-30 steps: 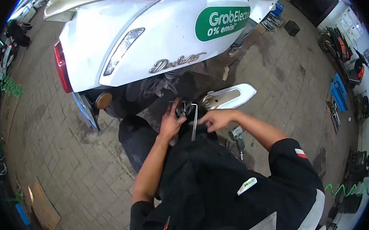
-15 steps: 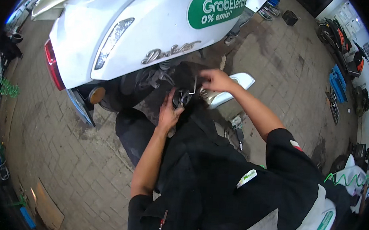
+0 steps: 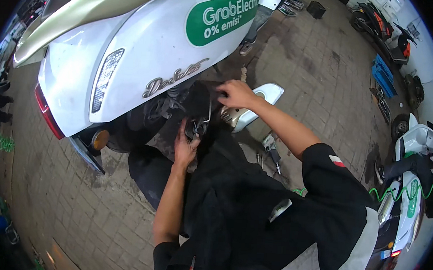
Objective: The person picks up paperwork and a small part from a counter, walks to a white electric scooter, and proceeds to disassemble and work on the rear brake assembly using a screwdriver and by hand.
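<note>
Under the rear of a white scooter (image 3: 147,45), my left hand (image 3: 184,150) is closed around a dark metal part (image 3: 196,127), too shadowed to name surely; it resembles a brake caliper. A silvery bent hex key (image 3: 209,109) reaches from this part up to my right hand (image 3: 237,95), whose curled fingers pinch its upper end. The key's lower end meets the dark part, and its exact seat is hidden. Beside the right hand, a white curved body panel (image 3: 267,96) lies on the ground.
A power tool (image 3: 271,146) lies on the paved floor (image 3: 311,76), right of my legs. The scooter's orange reflector (image 3: 100,140) juts out at the left. Blue trays (image 3: 384,76) and another scooter (image 3: 408,198) stand at the right. Someone's shoe (image 3: 247,48) shows beyond the scooter.
The whole view has shifted, so the scooter and my hands appear further left. Both hands keep their holds on the dark part and the hex key.
</note>
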Demonstrator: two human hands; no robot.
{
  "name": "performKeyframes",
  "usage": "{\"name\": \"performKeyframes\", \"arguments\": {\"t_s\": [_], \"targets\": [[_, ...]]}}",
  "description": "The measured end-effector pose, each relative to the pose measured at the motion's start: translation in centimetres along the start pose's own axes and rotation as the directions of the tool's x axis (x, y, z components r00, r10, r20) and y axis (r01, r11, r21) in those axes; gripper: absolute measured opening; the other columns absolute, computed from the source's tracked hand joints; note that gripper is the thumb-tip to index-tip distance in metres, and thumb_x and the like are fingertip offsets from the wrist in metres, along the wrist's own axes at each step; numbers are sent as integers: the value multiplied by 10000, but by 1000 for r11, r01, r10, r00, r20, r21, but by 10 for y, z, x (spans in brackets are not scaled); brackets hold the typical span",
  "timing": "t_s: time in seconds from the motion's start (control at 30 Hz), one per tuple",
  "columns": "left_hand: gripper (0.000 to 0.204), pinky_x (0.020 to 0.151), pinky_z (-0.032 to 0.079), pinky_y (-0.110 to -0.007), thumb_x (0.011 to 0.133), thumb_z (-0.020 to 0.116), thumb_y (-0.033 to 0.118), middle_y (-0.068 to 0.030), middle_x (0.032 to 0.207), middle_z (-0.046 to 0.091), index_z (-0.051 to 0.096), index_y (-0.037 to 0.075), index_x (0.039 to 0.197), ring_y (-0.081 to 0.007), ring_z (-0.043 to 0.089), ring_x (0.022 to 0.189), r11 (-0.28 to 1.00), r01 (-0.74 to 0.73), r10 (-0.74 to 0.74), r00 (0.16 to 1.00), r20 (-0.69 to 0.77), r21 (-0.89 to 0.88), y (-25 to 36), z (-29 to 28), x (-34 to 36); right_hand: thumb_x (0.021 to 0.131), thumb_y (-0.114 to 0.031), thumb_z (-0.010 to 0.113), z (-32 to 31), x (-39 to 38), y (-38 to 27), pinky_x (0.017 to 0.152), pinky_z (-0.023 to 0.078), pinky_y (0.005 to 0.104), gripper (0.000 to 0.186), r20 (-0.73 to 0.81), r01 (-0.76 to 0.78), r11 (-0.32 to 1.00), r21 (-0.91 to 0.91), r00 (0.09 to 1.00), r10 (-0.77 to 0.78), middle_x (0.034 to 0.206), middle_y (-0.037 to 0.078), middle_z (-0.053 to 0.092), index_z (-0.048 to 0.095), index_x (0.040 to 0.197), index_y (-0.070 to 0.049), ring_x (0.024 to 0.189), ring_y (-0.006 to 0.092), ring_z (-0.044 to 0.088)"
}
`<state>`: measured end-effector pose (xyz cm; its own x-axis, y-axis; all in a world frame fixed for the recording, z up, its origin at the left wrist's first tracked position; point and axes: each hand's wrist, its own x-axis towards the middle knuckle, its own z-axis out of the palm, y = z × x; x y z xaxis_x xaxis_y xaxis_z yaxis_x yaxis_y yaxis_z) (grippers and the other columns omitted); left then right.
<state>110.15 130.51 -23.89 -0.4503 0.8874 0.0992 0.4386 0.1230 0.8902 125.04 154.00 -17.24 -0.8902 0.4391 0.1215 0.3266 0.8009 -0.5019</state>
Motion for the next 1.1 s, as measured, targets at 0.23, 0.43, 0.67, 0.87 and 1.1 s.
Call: {"name": "performKeyframes", "arguments": {"t_s": [0.23, 0.43, 0.67, 0.87, 1.1], "targets": [[752, 954, 437, -429, 794, 614, 216, -253, 1252, 552, 275, 133, 1460, -409, 546, 1149, 987, 161, -161, 986, 36, 17, 3, 3, -1, 794, -430, 684, 73, -108, -36, 761, 495, 430, 446, 184, -7, 993, 121, 983, -15, 947, 171, 574, 680, 908, 1, 883, 352, 600], [725, 905, 474, -413, 840, 604, 285, -218, 1140, 622, 265, 116, 1459, -360, 616, 1061, 994, -33, 28, 999, -43, -104, 0, -3, -5, 857, -497, 621, 43, -96, -70, 667, 477, 411, 505, 246, -137, 923, 359, 968, 48, 727, 153, 608, 662, 853, 6, 711, 320, 617], [719, 1004, 396, -399, 873, 608, 283, -221, 1291, 522, 248, 59, 1454, -332, 521, 1202, 978, -14, -8, 995, -101, -208, 16, 13, -1, 982, -411, 488, 89, -67, -97, 422, 309, 244, 402, 129, -263, 178, 948, 831, 541, 569, -37, 435, 532, 746, -89, 440, 73, 380], [636, 1006, 386, -350, 875, 557, 144, -157, 1304, 521, 283, 49, 1441, -262, 512, 1191, 955, -42, 45, 999, 1, -294, -1, 2, 19, 953, -454, 527, 108, -55, -116, 392, 255, 217, 389, 377, -72, -490, 869, 738, 559, 574, -44, 392, 505, 737, -132, 431, 51, 327], [679, 1014, 369, -345, 922, 555, 166, -174, 1323, 473, 166, 19, 1459, -248, 488, 1183, 975, -22, 6, 997, -76, -220, 14, 22, 4, 996, -352, 476, 93, -73, -101, 451, 347, 268, 399, -180, -171, 522, 836, 813, 554, 560, -20, 466, 590, 803, -21, 479, 94, 432]]}}
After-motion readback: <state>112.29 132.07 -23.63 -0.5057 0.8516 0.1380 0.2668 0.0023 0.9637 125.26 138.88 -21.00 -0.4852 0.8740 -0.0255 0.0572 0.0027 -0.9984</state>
